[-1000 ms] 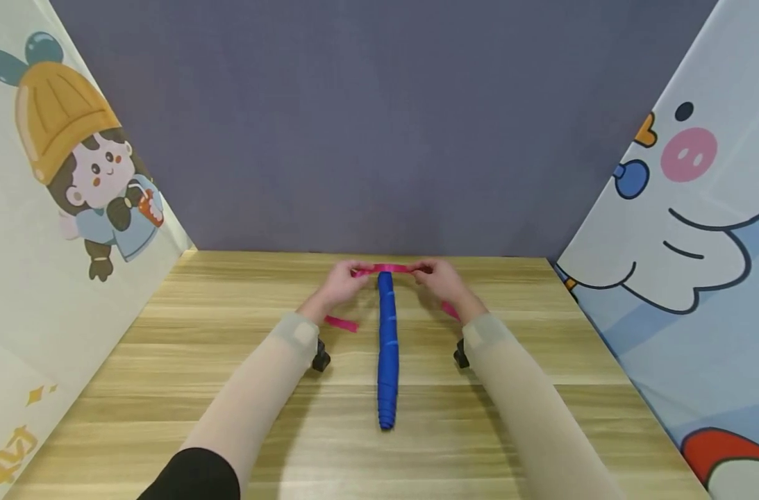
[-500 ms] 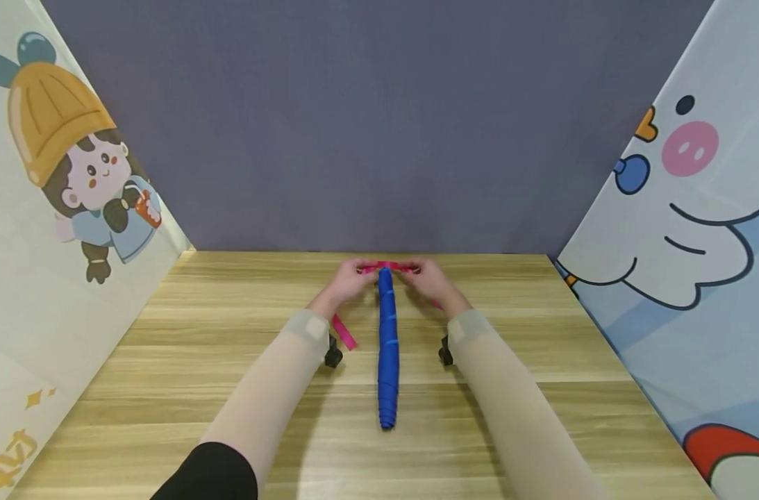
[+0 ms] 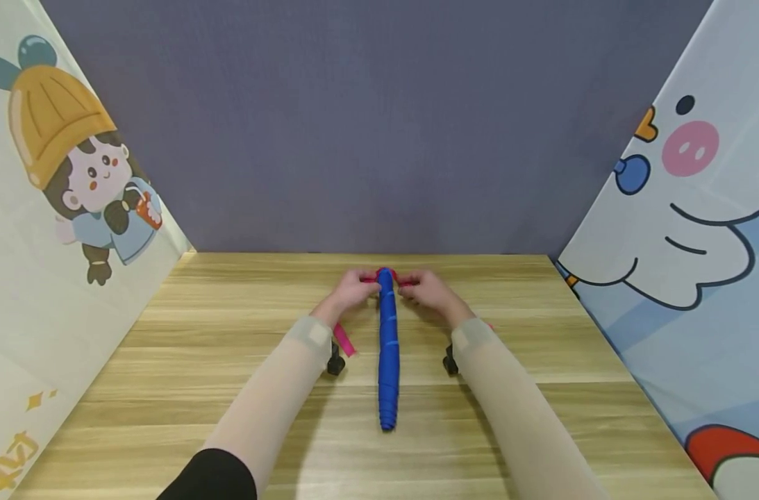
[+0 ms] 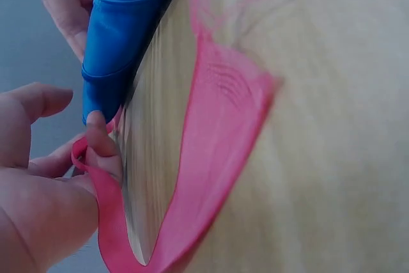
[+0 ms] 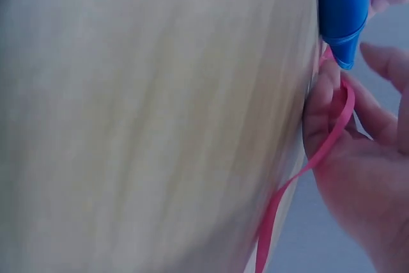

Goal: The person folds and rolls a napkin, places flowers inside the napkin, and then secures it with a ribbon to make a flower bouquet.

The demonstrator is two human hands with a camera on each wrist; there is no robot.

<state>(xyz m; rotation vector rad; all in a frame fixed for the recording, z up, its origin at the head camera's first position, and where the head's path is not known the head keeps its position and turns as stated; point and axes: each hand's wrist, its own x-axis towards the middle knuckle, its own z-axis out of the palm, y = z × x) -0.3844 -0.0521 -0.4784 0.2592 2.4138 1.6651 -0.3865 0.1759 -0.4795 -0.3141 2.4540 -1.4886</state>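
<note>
A long blue rolled-up thing [image 3: 387, 354], wrapped in overlapping turns, lies lengthwise on the wooden table. A pink ribbon [image 3: 344, 341] curves round behind its far end. My left hand [image 3: 352, 289] holds the ribbon just left of that end; my right hand [image 3: 426, 289] holds it on the right. In the left wrist view, the ribbon [image 4: 220, 126] runs between the curled fingers of the left hand [image 4: 51, 171] and trails across the table. The right wrist view has the ribbon [image 5: 271, 212] passing through the fingers of the right hand [image 5: 358, 139], beside the blue tip [image 5: 345, 36].
The wooden table [image 3: 229, 389] ends at a grey upright panel [image 3: 379, 125] just beyond the hands. White side panels with cartoon prints, a child [image 3: 110, 173] and a white bird [image 3: 691, 229], stand left and right.
Both hands came inward, then slightly nearer to me. The ribbon went from stretched straight above the blue roll's far end to curving round behind it.
</note>
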